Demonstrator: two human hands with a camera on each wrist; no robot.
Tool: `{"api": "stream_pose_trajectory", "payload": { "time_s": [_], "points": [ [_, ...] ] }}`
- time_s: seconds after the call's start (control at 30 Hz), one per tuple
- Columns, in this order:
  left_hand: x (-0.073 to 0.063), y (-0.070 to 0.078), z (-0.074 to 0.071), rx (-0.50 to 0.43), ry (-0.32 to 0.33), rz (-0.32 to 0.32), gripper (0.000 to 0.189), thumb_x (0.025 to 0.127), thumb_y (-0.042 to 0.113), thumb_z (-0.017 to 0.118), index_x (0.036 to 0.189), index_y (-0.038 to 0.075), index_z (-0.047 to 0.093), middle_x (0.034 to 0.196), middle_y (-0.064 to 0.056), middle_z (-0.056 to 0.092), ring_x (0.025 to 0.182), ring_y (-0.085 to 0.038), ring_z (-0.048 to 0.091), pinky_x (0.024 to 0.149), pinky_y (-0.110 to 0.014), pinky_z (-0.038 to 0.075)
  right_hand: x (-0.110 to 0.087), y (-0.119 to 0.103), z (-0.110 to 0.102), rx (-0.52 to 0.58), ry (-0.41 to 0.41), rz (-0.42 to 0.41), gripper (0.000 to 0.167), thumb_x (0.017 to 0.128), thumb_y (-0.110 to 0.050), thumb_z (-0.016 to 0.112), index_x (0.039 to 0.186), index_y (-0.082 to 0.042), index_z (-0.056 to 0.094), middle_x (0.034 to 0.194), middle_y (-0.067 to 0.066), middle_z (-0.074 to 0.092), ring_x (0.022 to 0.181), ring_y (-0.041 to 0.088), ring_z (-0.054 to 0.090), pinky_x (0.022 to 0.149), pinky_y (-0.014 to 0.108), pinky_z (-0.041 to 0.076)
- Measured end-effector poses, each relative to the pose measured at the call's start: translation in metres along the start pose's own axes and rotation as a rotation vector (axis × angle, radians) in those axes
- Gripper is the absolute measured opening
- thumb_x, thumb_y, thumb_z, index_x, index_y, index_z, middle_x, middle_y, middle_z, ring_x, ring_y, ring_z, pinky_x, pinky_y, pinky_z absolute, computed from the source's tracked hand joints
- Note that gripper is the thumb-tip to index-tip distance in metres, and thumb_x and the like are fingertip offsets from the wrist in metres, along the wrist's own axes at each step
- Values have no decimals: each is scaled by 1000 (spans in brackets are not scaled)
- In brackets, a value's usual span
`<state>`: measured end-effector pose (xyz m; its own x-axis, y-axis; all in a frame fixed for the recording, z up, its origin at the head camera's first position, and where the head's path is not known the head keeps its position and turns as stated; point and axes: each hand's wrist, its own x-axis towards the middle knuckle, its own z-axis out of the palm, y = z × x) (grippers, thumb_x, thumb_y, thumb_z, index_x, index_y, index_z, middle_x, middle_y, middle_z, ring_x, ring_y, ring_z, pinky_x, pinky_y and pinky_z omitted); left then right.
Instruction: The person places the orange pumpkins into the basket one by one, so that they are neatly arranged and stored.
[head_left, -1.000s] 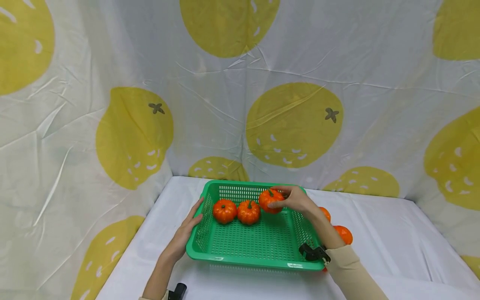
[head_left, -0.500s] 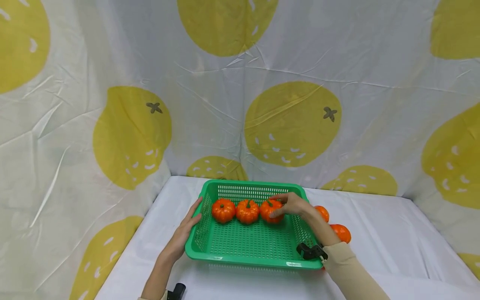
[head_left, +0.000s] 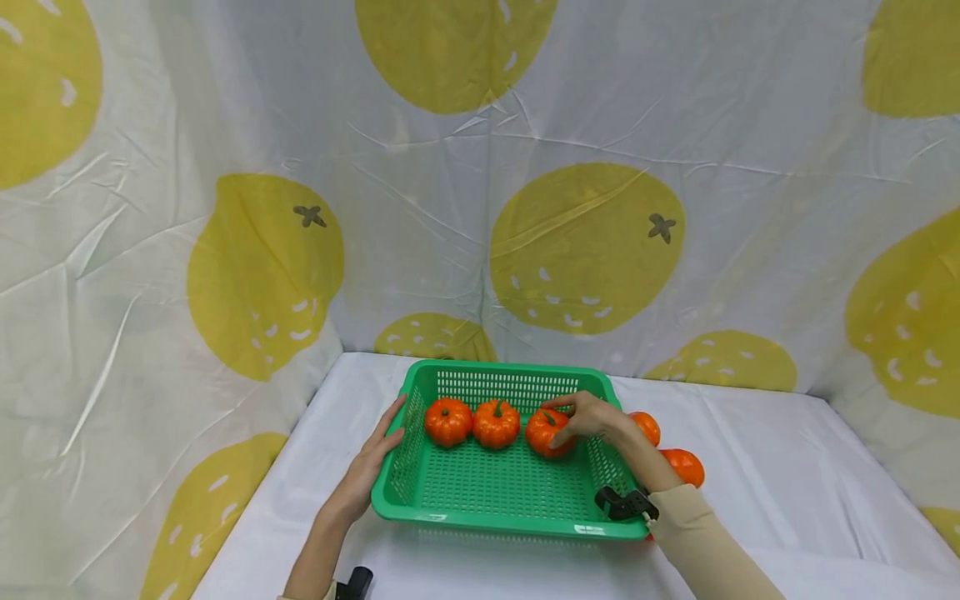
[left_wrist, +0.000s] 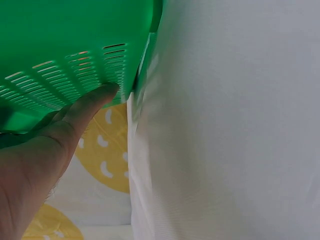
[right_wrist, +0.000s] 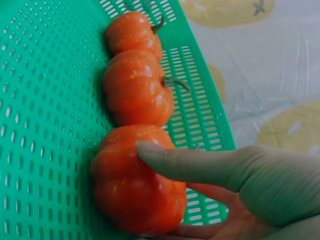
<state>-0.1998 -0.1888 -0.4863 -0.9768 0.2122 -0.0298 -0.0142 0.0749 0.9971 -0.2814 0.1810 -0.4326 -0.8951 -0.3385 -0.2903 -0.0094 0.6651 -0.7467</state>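
Pressing straight-fingered with the left hand [head_left: 367,467] against the outer left wall of the green basket [head_left: 517,527], fingers outstretched. Pinching the rightmost pumpkin [right_wrist: 135,185] with the right hand [head_left: 592,421], with thumb across its near side and fingers curled round behind! Holding it inside the basket, toward the back, just beside the middle pumpkin [head_left: 496,424], with the left pumpkin [head_left: 448,422] next along the row. Reaching in over the right rim, beige sleeve [head_left: 697,533], black wrist gear [head_left: 626,504] and all. Out past that rim, over to two orange rounds [head_left: 684,468], partly hidden. Down onto white cloth [head_left: 787,492], creased toward the right. And beyond, up to a pale, wrinkled curtain [head_left: 420,192] printed with big yellow lemons [head_left: 588,250].
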Motion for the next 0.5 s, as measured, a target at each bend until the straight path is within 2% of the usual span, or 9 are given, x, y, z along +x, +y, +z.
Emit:
{"api": "stream_pose_trajectory", "payload": {
  "time_s": [0.17, 0.23, 0.3, 0.4, 0.5],
  "points": [
    [0, 0, 0, 5, 5, 0, 56, 112, 37, 34, 165, 42, 15, 177, -2, 2, 162, -37, 0, 126, -68, 4, 1, 0, 0, 10, 2, -8, 68, 76, 1, 88, 139, -1, 64, 143, 35, 55, 107, 28, 61, 71, 30, 52],
    [0, 0, 0, 6, 6, 0, 56, 112, 37, 34, 165, 42, 15, 177, -2, 2, 162, -37, 0, 126, -68, 4, 2, 0, 1, 14, 13, -12, 68, 77, -1, 88, 141, -2, 63, 142, 34, 56, 90, 21, 59, 68, 28, 48],
    [0, 0, 0, 5, 6, -1, 56, 112, 37, 34, 165, 41, 15, 177, -2, 2, 162, -37, 0, 126, -68, 4, 3, 1, 2, 38, 14, -12, 71, 79, -2, 88, 144, -1, 60, 140, 33, 58, 71, 15, 51, 63, 28, 45],
    [0, 0, 0, 5, 5, -2, 56, 112, 37, 34, 165, 41, 15, 177, -2, 2, 162, -37, 0, 126, -68, 4, 4, 1, 2, 76, 7, 7, 75, 79, 2, 86, 148, -2, 56, 126, 29, 66, 55, 11, 36, 59, 27, 42],
    [1, 0, 0, 6, 6, -4, 56, 113, 36, 33, 165, 41, 15, 177, -2, 2, 162, -37, 1, 126, -68, 4, 3, 2, 1, 77, 9, 15, 78, 77, 8, 84, 148, -2, 55, 115, 25, 69, 55, 11, 41, 59, 27, 45]
  ]
}}
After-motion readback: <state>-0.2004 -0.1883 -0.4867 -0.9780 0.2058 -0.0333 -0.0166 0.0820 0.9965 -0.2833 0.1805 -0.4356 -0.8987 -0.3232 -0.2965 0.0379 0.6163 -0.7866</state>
